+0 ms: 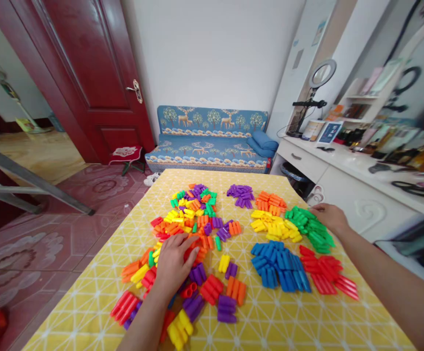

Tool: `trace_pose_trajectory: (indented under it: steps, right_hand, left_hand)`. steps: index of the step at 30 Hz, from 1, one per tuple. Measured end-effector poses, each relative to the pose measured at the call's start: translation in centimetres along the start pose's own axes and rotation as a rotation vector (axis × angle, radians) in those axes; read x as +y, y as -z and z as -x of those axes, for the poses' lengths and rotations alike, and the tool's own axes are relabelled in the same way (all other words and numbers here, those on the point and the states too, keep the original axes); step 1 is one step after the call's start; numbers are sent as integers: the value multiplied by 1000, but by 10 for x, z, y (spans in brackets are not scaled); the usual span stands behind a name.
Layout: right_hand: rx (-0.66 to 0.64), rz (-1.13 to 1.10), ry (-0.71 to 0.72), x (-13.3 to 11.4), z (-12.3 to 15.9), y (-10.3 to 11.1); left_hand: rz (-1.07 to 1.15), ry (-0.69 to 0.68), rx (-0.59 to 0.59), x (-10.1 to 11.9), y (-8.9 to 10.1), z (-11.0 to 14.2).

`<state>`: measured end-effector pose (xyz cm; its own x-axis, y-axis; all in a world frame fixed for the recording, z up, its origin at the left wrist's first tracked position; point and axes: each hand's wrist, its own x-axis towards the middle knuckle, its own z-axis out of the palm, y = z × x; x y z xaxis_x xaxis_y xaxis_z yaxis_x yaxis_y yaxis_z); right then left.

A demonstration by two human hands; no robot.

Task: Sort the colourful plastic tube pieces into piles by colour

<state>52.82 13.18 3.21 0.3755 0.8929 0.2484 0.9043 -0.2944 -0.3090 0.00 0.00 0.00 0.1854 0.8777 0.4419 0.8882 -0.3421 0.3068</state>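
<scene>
My left hand (pixel 175 258) reaches into a loose pile of mixed-colour plastic tube blocks. Its thumb and fingers are apart, over orange blocks (pixel 205 242) and red ones. My right hand (pixel 329 217) is at the right edge of a heap of green blocks (pixel 312 229). Its fingers are bent together, and whatever is between them is hidden. Near it lie single-colour heaps: blue blocks (pixel 279 265), red blocks (pixel 325 270), yellow blocks (pixel 274 225), orange blocks (pixel 270 202) and purple blocks (pixel 241 194).
A yellow patterned cloth covers the table (pixel 233 336). Beyond its far edge stands a blue sofa (pixel 212 141). On the right is a white dresser (pixel 314 165) with bottles and a ring light (pixel 322 74). A small red stool (pixel 126 154) stands near the door (pixel 87 63).
</scene>
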Motion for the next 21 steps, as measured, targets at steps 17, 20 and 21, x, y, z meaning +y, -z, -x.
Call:
trace_pose_trajectory:
  steps: [17,20,21]
  right_hand:
    - [120,-254,293,-112,49,-4]
    - [-99,-438,615,-176,85,-17]
    - [-160,-467,695,-196,97,-23]
  left_hand:
    - [9,4,-17,5,5,-1]
    - [7,8,-14,5,6,-1]
    - [8,10,-16,5,6,-1]
